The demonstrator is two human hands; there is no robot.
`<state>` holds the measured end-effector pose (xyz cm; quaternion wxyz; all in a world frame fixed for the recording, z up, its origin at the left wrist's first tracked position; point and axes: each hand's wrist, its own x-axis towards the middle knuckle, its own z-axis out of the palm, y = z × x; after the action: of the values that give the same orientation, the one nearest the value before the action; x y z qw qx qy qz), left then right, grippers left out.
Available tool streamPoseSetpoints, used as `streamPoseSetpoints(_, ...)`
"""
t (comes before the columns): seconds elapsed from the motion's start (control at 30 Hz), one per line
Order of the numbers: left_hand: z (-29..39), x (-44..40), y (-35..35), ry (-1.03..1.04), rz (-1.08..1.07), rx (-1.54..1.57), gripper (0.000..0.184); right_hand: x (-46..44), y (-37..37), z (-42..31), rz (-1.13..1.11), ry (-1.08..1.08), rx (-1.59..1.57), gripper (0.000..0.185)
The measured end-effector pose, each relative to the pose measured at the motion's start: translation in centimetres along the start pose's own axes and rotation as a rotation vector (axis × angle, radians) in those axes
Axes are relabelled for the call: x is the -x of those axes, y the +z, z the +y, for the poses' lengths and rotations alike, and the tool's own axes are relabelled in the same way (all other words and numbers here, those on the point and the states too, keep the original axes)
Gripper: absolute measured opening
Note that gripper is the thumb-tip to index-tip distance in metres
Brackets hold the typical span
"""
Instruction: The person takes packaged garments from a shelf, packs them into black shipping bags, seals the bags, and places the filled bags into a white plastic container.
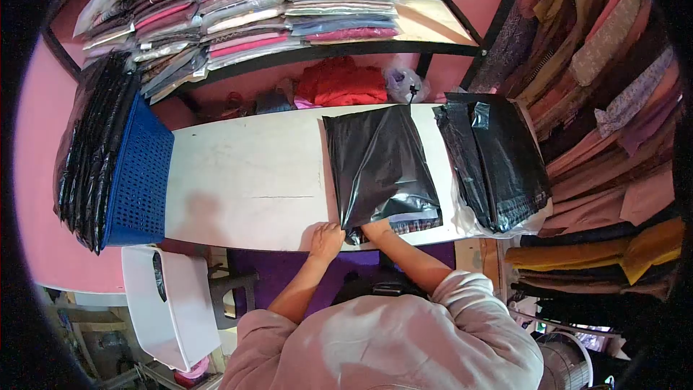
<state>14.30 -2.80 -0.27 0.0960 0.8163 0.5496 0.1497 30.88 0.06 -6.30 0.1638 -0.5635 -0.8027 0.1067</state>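
Lying flat on the white surface (245,166), the black plastic mailing bag (379,159) has its near edge close to the front rim. Its glossy, creased film looks light, limp and slippery, likely to slide or wrinkle rather than break; a broad hold along a side edge or corner should suit it better than a small pinch. The left hand (328,240) is at the near left corner, its grip narrow, seemingly holding the film's edge. The right hand (375,230) is partly hidden under the near edge, so I cannot tell how its grip stands. To the right lies a stack of black plastic bags (505,166); well to the left, a blue basket (137,180) holds black plastic packages (94,152). Beyond, wrapped folded garments (245,14) are piled on a shelf (433,22).
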Motion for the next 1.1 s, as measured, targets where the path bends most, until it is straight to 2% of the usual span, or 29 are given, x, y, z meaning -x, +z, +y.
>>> streamPoseSetpoints(0.1,0.1,-0.3,-0.4,0.008,-0.121,-0.074,0.017,-0.8,-4.8,-1.4,-0.240,0.160,-0.150,0.033)
streamPoseSetpoints(0.2,0.6,-0.1,-0.7,-0.051,-0.039,-0.050,0.014,-1.9,-9.2,-2.5,-0.471,0.321,-0.297,0.034)
streamPoseSetpoints(0.23,1.2,-0.3,-1.0,-0.053,-0.037,-0.051,0.014,-1.2,-3.8,1.3,-0.621,0.076,-0.081,0.039)
streamPoseSetpoints(0.3,2.3,-0.5,-1.4,-0.158,0.230,0.111,0.027,0.6,-5.1,3.4,-0.473,0.033,-0.007,0.038)
streamPoseSetpoints(0.33,2.2,-0.6,-0.6,-0.166,0.235,0.113,0.027,0.8,-7.9,3.6,-0.555,0.036,0.071,0.035)
streamPoseSetpoints(0.4,2.0,-0.6,1.2,-0.127,0.130,0.181,0.040,1.2,-10.4,5.3,-0.550,0.000,0.163,0.033)
streamPoseSetpoints(0.47,2.5,-0.5,1.5,-0.145,0.084,0.195,0.042,1.4,-7.1,9.4,-0.371,-0.059,0.130,0.031)
streamPoseSetpoints(0.5,2.9,-0.7,1.2,-0.155,0.039,0.202,0.043,0.5,-6.6,10.1,-0.173,-0.115,0.097,0.033)
streamPoseSetpoints(0.53,3.1,-1.0,1.1,-0.166,-0.005,0.209,0.045,0.3,-6.2,10.5,-0.173,-0.115,0.101,0.033)
streamPoseSetpoints(0.6,2.8,-1.5,0.8,-0.161,-0.023,0.221,0.048,-0.3,-6.3,9.8,-0.044,0.018,0.121,0.038)
streamPoseSetpoints(0.63,2.5,-1.7,0.7,-0.158,-0.041,0.229,0.050,-0.9,-6.6,10.0,-0.175,0.000,0.174,0.043)
streamPoseSetpoints(0.73,2.0,-1.8,0.1,-0.166,-0.088,0.192,0.052,-0.3,-7.7,10.3,-0.063,-0.068,0.233,0.046)
streamPoseSetpoints(0.77,2.0,-1.7,0.1,-0.164,-0.089,0.187,0.052,0.2,-8.1,10.4,-0.056,0.013,0.081,0.051)
streamPoseSetpoints(0.8,2.0,-1.6,0.3,-0.097,-0.081,0.101,0.049,0.6,-9.2,9.8,-0.053,0.013,0.079,0.051)
streamPoseSetpoints(0.87,2.1,-1.7,0.3,-0.033,-0.064,0.012,0.047,1.3,-11.5,8.8,-0.421,0.195,0.137,0.046)
streamPoseSetpoints(0.9,2.4,-1.9,0.0,-0.027,-0.035,-0.025,0.044,2.2,-11.6,8.9,-0.419,0.190,0.137,0.046)
streamPoseSetpoints(0.97,3.1,-2.1,-0.8,-0.001,0.058,-0.061,0.040,3.9,-12.1,9.0,0.040,-0.037,0.082,0.036)
streamPoseSetpoints(1.07,4.0,-2.9,-2.1,-0.010,0.033,0.096,0.044,4.2,-14.1,8.9,0.137,-0.172,-0.066,0.027)
streamPoseSetpoints(1.1,4.3,-3.0,-2.3,-0.015,0.031,0.099,0.044,4.1,-14.7,8.9,0.096,-0.083,-0.086,0.028)
